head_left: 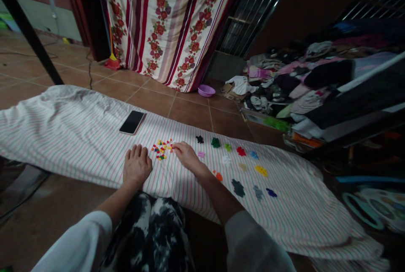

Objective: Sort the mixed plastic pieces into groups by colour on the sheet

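Note:
My left hand [137,165] rests palm down on the striped cloth [88,154], its fingers lying flat just left of a mixed pile of small coloured pieces [161,149]. At the pile's right edge my right hand [187,155] has thumb and fingers pinched together; whatever sits between the tips is too small to make out. Sorted by colour, little heaps lie to the right, among them black [199,139], dark green [215,142], red [241,151], pink [201,154], white [226,160], yellow [261,171], orange [218,176] and dark grey [238,188].
A phone [132,122] lies on the cloth beyond my left hand. Past the cloth are a tiled floor, a purple basin [206,90], a hanging flowered curtain [164,23] and a red dustpan [113,63]. Piled clothes [303,78] fill the right side, behind a dark slanted post.

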`<control>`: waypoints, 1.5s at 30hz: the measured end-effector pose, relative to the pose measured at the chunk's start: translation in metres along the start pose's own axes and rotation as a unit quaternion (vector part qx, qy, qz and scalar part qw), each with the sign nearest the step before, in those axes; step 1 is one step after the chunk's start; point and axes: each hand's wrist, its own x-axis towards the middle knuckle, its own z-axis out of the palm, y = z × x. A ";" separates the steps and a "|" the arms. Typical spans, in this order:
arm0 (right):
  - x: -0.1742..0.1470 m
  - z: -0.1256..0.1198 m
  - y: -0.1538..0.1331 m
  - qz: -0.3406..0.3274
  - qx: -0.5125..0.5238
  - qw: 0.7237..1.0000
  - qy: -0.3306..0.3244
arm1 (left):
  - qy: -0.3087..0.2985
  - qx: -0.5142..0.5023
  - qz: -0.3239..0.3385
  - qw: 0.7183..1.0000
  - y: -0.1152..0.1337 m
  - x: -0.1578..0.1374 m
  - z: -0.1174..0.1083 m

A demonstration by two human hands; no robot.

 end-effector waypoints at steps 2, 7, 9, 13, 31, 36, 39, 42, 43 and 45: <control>0.006 0.004 -0.001 0.014 -0.015 1.000 -0.014 | 0.003 -0.001 -0.001 1.000 0.000 0.000 0.000; 0.013 0.006 -0.008 0.026 -0.044 0.998 -0.048 | -0.001 -0.014 -0.011 1.000 0.001 0.001 0.000; 0.014 0.007 -0.011 0.024 -0.062 0.996 -0.057 | -0.005 -0.012 -0.010 1.000 0.001 0.001 -0.001; 0.015 0.010 -0.014 0.017 -0.075 0.996 -0.054 | -0.006 -0.005 0.000 1.000 0.001 0.001 -0.002; 0.008 0.014 -0.008 -0.010 0.032 0.998 0.044 | 0.000 -0.003 0.001 1.000 0.000 0.000 -0.003; 0.004 0.011 -0.006 0.013 0.063 0.995 0.081 | 0.002 -0.003 0.002 1.000 -0.001 -0.001 -0.001; 0.000 0.005 -0.001 0.031 0.079 0.992 0.093 | -0.003 -0.021 -0.008 1.000 0.000 0.000 -0.002; -0.005 -0.002 0.007 0.037 0.084 0.989 0.113 | -0.007 -0.020 -0.005 1.000 0.000 0.000 -0.003; -0.008 -0.005 0.010 0.038 0.084 0.989 0.119 | -0.006 -0.015 0.000 1.000 -0.001 0.001 -0.003; -0.013 -0.011 0.016 0.040 0.086 0.987 0.129 | 0.000 -0.005 0.009 1.000 -0.002 0.000 -0.002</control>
